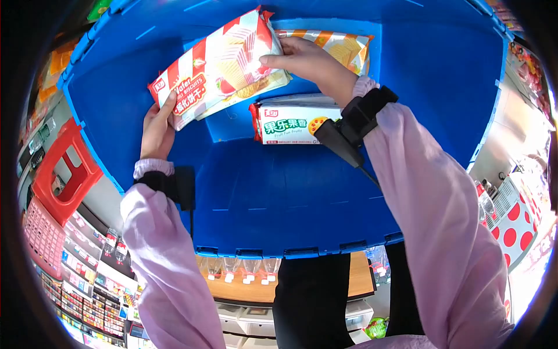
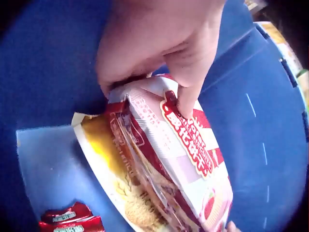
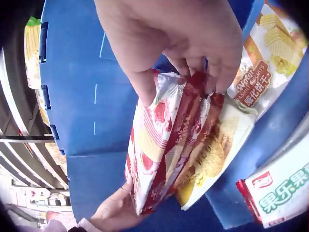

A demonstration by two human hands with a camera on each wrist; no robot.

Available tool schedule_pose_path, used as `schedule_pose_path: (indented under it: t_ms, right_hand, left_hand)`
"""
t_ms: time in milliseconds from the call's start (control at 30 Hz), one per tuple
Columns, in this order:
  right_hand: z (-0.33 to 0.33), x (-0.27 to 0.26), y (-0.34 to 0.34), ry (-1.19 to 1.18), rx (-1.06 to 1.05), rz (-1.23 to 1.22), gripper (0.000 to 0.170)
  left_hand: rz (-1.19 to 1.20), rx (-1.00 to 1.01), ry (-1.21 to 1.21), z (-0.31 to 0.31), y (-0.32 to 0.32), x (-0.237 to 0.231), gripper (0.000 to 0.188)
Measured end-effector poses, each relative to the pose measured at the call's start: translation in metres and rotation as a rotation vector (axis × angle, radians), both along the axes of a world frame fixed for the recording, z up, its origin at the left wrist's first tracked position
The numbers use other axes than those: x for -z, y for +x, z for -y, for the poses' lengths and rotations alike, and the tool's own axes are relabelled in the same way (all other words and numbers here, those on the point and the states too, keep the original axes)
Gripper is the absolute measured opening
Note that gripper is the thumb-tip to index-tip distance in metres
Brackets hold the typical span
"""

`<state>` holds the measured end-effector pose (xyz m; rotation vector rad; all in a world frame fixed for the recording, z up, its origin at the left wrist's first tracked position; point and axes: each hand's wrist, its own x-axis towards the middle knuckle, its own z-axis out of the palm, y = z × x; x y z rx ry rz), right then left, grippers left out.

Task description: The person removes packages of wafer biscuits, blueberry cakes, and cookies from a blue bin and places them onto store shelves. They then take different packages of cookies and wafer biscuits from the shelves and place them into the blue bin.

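Note:
Both hands hold a red and white striped wafer biscuit pack (image 1: pixel 224 64), tilted above the floor of a blue plastic crate (image 1: pixel 273 186). The left hand (image 1: pixel 157 131) grips its lower left end, with the thumb on the front beside the red label. At the opposite end the right hand (image 1: pixel 317 65) pinches the pack, thumb in front and fingers behind. Beneath it a yellow and cream biscuit pack (image 3: pixel 212 150) partly shows. An orange and white wafer pack (image 1: pixel 351 49) lies behind the right hand. Nearer stands a white fruit biscuit pack (image 1: pixel 288 123), partly covered by the right wrist camera.
The crate's walls surround the packs. Left of it are a red plastic stool (image 1: pixel 70 168) and a pink basket (image 1: pixel 43 235). Several clear bottles (image 1: pixel 250 267) stand on a wooden surface (image 1: pixel 232 291) below the near rim. Shelves of small goods (image 1: pixel 81 302) fill the lower left.

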<state>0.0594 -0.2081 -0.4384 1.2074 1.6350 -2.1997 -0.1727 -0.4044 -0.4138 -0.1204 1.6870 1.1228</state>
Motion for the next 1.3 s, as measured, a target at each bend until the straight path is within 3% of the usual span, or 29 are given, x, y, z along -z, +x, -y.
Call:
schedule_pose_path:
  t_ms: [100, 133, 167, 200, 233, 267, 333, 367, 433, 467, 567, 600, 667, 833, 867, 900, 967, 1033, 1100, 1133, 1167, 1200, 1267, 1300]
  right_hand:
    - [0.006, -0.013, 0.025, 0.031, 0.040, -0.102, 0.070]
    - [0.014, -0.027, 0.042, 0.031, 0.132, 0.044, 0.073]
    - [0.021, -0.022, 0.062, 0.091, 0.180, 0.023, 0.070]
    - [0.025, -0.024, 0.083, 0.039, 0.199, 0.072, 0.066]
    - [0.032, -0.008, 0.116, 0.045, 0.165, 0.171, 0.063]
    - [0.038, 0.003, 0.141, 0.049, 0.131, 0.271, 0.061]
    - [0.044, -0.024, 0.157, -0.034, 0.220, 0.575, 0.064]
    - [0.047, -0.017, 0.166, -0.078, 0.248, 0.615, 0.064]
    - [0.073, 0.020, 0.192, -0.170, 0.310, 0.698, 0.064]
    - [0.085, 0.047, 0.201, -0.210, 0.372, 0.674, 0.056]
    - [0.080, 0.047, 0.186, -0.523, 0.445, 0.271, 0.043]
    - [0.085, 0.051, 0.185, -0.577, 0.538, 0.202, 0.032]
    - [0.090, 0.050, 0.184, -0.494, 0.475, 0.239, 0.030]
    - [0.095, 0.017, 0.184, -0.268, 0.318, 0.321, 0.035]
    - [0.109, 0.026, 0.191, -0.124, 0.313, 0.354, 0.038]
    - [0.095, -0.022, 0.184, -0.125, 0.353, 0.276, 0.035]
    - [0.094, -0.068, 0.195, 0.140, 0.258, 0.263, 0.033]
    - [0.074, -0.156, 0.195, 0.340, 0.123, 0.317, 0.036]
    - [0.061, -0.247, 0.193, 0.457, 0.151, 0.254, 0.038]
    - [0.056, -0.292, 0.195, 0.599, 0.081, 0.219, 0.038]
    - [0.049, -0.343, 0.193, 0.517, 0.022, 0.267, 0.046]
    - [0.039, -0.399, 0.189, 0.562, 0.008, 0.232, 0.048]
    - [0.033, -0.480, 0.194, 0.637, -0.061, 0.199, 0.052]
    - [0.040, -0.504, 0.199, 0.829, -0.042, 0.205, 0.053]
  left_hand:
    - [-0.110, 0.026, -0.114, 0.011, 0.008, 0.009, 0.033]
    - [-0.147, 0.055, -0.151, 0.016, 0.010, 0.008, 0.034]
    - [-0.320, 0.050, -0.210, 0.001, 0.041, -0.022, 0.032]
    - [-0.418, 0.180, -0.317, 0.011, 0.050, -0.038, 0.032]
    - [-0.380, 0.037, -0.355, 0.022, 0.063, -0.038, 0.032]
    - [-0.443, 0.072, -0.379, 0.029, 0.080, -0.040, 0.028]
    - [-0.408, 0.275, -0.251, 0.046, 0.113, -0.020, 0.023]
    - [-0.332, 0.415, -0.249, 0.045, 0.127, -0.005, 0.028]
    - [-0.531, 0.647, -0.219, 0.044, 0.159, 0.050, 0.040]
    - [-0.684, 0.737, -0.155, 0.041, 0.167, 0.074, 0.043]
    - [-0.258, 0.419, -0.178, 0.013, 0.172, 0.084, 0.047]
    - [-0.220, 0.423, -0.226, 0.012, 0.175, 0.084, 0.048]
    - [-0.169, 0.427, -0.312, 0.006, 0.170, 0.077, 0.049]
    - [-0.426, 0.466, -0.325, 0.006, 0.188, 0.030, 0.044]
    - [-0.431, 0.467, -0.305, 0.005, 0.190, 0.013, 0.044]
    - [-0.441, 0.464, -0.283, 0.005, 0.191, -0.007, 0.043]
    - [-0.512, 0.410, -0.091, 0.021, 0.199, -0.041, 0.039]
    - [-0.467, 0.309, 0.042, 0.017, 0.212, -0.118, 0.036]
    - [-0.464, 0.427, 0.029, 0.013, 0.219, -0.205, 0.036]
    - [-0.368, 0.379, 0.069, 0.017, 0.222, -0.245, 0.038]
    - [-0.319, 0.234, 0.167, 0.032, 0.230, -0.267, 0.039]
    - [-0.329, 0.119, 0.205, 0.028, 0.238, -0.313, 0.043]
    - [-0.348, 0.153, 0.195, 0.036, 0.243, -0.383, 0.055]
    - [-0.347, 0.130, 0.228, 0.014, 0.240, -0.435, 0.060]
